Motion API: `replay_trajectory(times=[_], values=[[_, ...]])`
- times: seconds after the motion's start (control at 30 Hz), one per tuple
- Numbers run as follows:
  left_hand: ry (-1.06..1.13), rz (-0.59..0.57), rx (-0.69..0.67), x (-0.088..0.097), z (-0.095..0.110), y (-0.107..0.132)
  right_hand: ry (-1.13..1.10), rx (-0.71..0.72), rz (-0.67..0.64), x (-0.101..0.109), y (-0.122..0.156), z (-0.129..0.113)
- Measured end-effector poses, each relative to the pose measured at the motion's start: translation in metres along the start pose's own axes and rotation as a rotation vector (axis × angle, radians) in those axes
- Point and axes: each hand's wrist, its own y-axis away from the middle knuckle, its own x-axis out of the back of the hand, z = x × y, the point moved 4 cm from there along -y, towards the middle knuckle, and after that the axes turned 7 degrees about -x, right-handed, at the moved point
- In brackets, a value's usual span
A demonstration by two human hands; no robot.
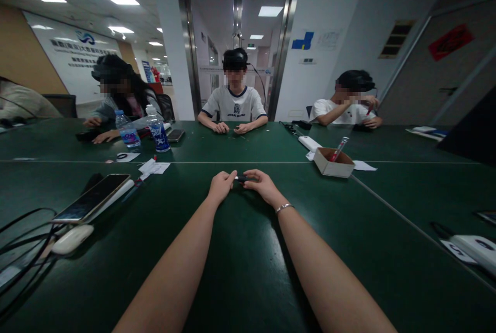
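Both my arms reach forward over the dark green table (248,250). My left hand (221,185) and my right hand (260,185) meet at the table's middle, fingers curled in a pinch. Between the fingertips sits a small dark object (241,178), too small to name; both hands grip its ends. A thin bracelet (284,207) circles my right wrist.
A phone (91,197) on a white block and a white mouse (72,239) with cables lie at left. Two water bottles (158,133) stand further back. An open cardboard box (333,162) with a pen is at right. Three people sit across the table.
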Motion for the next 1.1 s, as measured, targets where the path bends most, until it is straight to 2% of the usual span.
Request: replay_trajectory(times=[0.33,0.53,0.7,1.1], values=[[0.211,-0.071,0.053,-0.007,-0.0021,0.0016,-0.161,-0.084,0.008,-0.0046,0.006,-0.0054],[0.307,-0.011,-0.056,-0.0063,0.0026,0.0019,-0.193,-0.106,0.038,-0.0033,0.0045,-0.0045],[0.34,-0.018,-0.099,-0.0054,0.0008,0.0001,-0.188,-0.111,0.036,-0.003,0.004,-0.0033],[0.323,-0.026,-0.021,-0.0048,-0.0025,-0.0008,-0.203,-0.118,0.026,-0.0044,0.0024,-0.0032]])
